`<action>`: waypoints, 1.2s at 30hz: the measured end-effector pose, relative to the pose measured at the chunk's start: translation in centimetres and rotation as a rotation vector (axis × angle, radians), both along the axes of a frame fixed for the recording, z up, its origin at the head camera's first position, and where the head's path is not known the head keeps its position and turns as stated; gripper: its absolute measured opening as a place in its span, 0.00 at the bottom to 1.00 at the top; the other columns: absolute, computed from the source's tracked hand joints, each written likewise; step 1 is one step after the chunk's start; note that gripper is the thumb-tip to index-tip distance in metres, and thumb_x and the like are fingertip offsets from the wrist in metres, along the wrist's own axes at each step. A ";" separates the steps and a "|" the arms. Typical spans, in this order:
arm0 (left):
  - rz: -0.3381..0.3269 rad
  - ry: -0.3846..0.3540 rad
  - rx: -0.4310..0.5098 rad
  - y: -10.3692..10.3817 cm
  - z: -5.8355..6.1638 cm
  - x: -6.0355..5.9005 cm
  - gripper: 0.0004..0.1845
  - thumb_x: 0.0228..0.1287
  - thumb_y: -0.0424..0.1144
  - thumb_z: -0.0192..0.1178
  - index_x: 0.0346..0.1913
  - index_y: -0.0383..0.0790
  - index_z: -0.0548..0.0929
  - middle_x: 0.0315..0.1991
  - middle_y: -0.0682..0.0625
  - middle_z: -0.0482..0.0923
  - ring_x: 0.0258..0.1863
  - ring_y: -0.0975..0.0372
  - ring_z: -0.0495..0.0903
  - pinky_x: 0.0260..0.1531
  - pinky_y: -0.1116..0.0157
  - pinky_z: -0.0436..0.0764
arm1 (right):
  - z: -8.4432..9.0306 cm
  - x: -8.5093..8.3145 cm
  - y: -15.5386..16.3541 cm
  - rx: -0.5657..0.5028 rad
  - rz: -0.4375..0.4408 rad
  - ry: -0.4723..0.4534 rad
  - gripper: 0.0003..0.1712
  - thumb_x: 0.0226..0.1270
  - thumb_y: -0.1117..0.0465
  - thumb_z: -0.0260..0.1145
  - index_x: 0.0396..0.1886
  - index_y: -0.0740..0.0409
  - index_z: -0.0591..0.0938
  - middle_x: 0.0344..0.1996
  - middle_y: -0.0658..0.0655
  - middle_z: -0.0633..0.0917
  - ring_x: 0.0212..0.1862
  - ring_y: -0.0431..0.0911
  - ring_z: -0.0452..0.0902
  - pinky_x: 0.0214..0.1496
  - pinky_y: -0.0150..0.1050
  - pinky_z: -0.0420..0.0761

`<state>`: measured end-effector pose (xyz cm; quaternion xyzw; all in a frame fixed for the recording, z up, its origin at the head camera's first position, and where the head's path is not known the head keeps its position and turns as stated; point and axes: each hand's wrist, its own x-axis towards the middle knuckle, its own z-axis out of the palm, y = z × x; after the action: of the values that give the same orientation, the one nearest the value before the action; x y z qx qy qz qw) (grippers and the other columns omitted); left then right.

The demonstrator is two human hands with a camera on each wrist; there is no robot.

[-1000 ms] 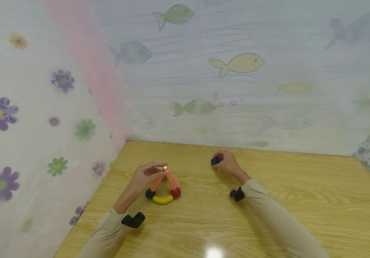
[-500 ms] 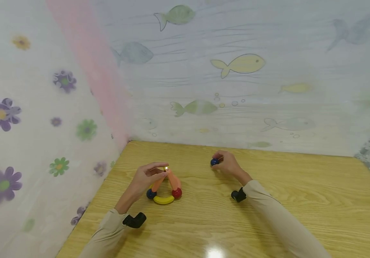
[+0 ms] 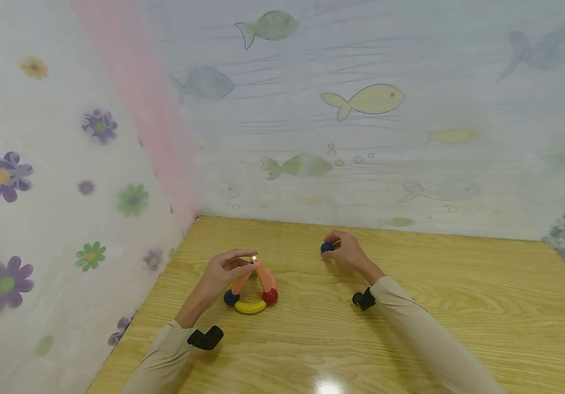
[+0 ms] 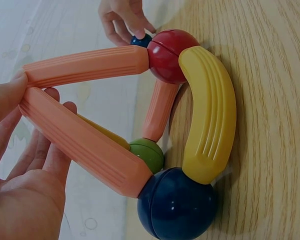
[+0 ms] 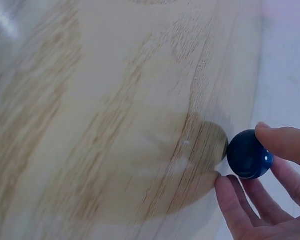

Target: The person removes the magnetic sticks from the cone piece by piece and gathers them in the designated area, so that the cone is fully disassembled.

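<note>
Left hand (image 3: 217, 274) pinches orange sticks (image 4: 87, 65), prob for steadiness; right hand (image 3: 349, 251) grips blue ball (image 5: 246, 155) near back edge of table (image 3: 302, 339).

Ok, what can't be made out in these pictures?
Left wrist: rear yellow rod, mostly hidden behind an orange rod.
Left wrist: how the rods join at the top, covered by the left hand.
Head: green ball, lost behind the rods and left hand.
Right wrist: rest of the right hand, cut off by the right and bottom edges.
</note>
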<state>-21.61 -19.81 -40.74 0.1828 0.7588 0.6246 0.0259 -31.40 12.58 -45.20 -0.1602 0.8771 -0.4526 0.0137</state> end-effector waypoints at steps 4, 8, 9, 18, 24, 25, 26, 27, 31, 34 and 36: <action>-0.003 0.016 -0.012 0.3 1.0 0.6 0.19 0.64 0.30 0.60 0.57 0.29 0.76 0.55 0.35 0.74 0.46 0.51 0.79 0.45 0.63 0.79 | 0.0 0.0 0.0 -0.004 0.000 0.001 0.19 0.57 0.69 0.70 0.48 0.69 0.78 0.44 0.65 0.79 0.45 0.56 0.77 0.46 0.48 0.78; -0.005 0.028 -0.012 0.2 0.5 0.3 0.18 0.64 0.30 0.60 0.57 0.32 0.78 0.55 0.35 0.74 0.46 0.50 0.79 0.45 0.63 0.79 | 0.0 0.0 0.0 0.002 -0.006 -0.003 0.19 0.57 0.68 0.70 0.48 0.68 0.78 0.45 0.65 0.79 0.45 0.56 0.77 0.45 0.48 0.78; -0.004 0.027 -0.012 0.1 0.2 0.1 0.18 0.64 0.30 0.61 0.57 0.33 0.78 0.55 0.36 0.74 0.46 0.50 0.79 0.45 0.63 0.79 | 0.0 0.1 0.0 0.006 -0.006 -0.005 0.19 0.57 0.68 0.70 0.49 0.68 0.78 0.45 0.65 0.79 0.45 0.56 0.77 0.46 0.48 0.78; 0.001 0.050 -0.009 -0.4 -1.4 -0.8 0.18 0.63 0.37 0.63 0.56 0.40 0.80 0.54 0.42 0.76 0.45 0.56 0.80 0.45 0.62 0.79 | 1.7 0.6 -1.4 0.074 -0.052 0.156 0.17 0.59 0.64 0.69 0.47 0.65 0.80 0.49 0.65 0.77 0.53 0.62 0.70 0.53 0.56 0.71; 0.006 0.047 -0.019 -0.3 -1.0 -0.5 0.18 0.62 0.37 0.63 0.56 0.41 0.80 0.54 0.43 0.76 0.45 0.54 0.80 0.45 0.61 0.79 | 3.5 1.6 -3.8 0.017 0.061 0.220 0.15 0.60 0.62 0.69 0.45 0.62 0.80 0.45 0.64 0.80 0.50 0.60 0.73 0.51 0.53 0.74; 0.008 0.046 -0.021 -0.3 -1.0 -0.5 0.18 0.62 0.37 0.63 0.56 0.41 0.80 0.54 0.43 0.76 0.45 0.54 0.79 0.45 0.61 0.79 | 3.8 1.9 -4.3 0.002 0.093 0.214 0.15 0.60 0.62 0.69 0.45 0.62 0.80 0.45 0.63 0.80 0.50 0.59 0.74 0.51 0.52 0.75; 0.008 0.050 -0.021 -0.4 -1.3 -0.7 0.18 0.62 0.38 0.64 0.56 0.43 0.80 0.54 0.44 0.76 0.45 0.55 0.80 0.45 0.61 0.80 | 4.0 2.2 -4.7 -0.011 0.123 0.205 0.14 0.61 0.62 0.69 0.46 0.61 0.80 0.44 0.62 0.81 0.49 0.58 0.75 0.50 0.51 0.76; 0.009 0.048 -0.024 -0.4 -1.3 -0.7 0.18 0.62 0.38 0.64 0.56 0.43 0.80 0.54 0.44 0.76 0.45 0.55 0.80 0.45 0.61 0.80 | 4.2 2.5 -5.1 -0.023 0.159 0.200 0.14 0.61 0.62 0.68 0.46 0.61 0.80 0.44 0.62 0.81 0.47 0.57 0.76 0.49 0.49 0.77; 0.006 0.037 -0.026 -0.4 -1.3 -0.7 0.18 0.63 0.38 0.63 0.56 0.44 0.80 0.54 0.45 0.76 0.45 0.54 0.79 0.44 0.61 0.80 | 5.0 4.1 -7.0 -0.089 0.293 0.154 0.13 0.62 0.62 0.68 0.45 0.60 0.80 0.43 0.60 0.82 0.43 0.50 0.79 0.43 0.43 0.80; 0.003 0.035 -0.030 -0.5 -1.3 -0.6 0.19 0.63 0.38 0.63 0.57 0.41 0.79 0.54 0.45 0.76 0.45 0.53 0.79 0.44 0.60 0.80 | 5.2 5.3 -8.5 -0.125 0.362 0.113 0.13 0.61 0.63 0.69 0.45 0.60 0.80 0.43 0.60 0.81 0.42 0.47 0.79 0.41 0.39 0.80; 0.001 0.037 -0.032 -0.6 -1.4 -0.6 0.20 0.64 0.38 0.62 0.58 0.39 0.78 0.54 0.44 0.76 0.45 0.53 0.79 0.44 0.60 0.80 | 5.1 6.0 -9.4 -0.133 0.386 0.099 0.13 0.60 0.62 0.69 0.45 0.59 0.80 0.43 0.58 0.82 0.41 0.45 0.79 0.40 0.37 0.80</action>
<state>-22.25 -20.37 -42.10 0.1936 0.7690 0.6090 0.0148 -25.40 3.14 -40.15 -0.3481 0.7977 -0.4902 0.0463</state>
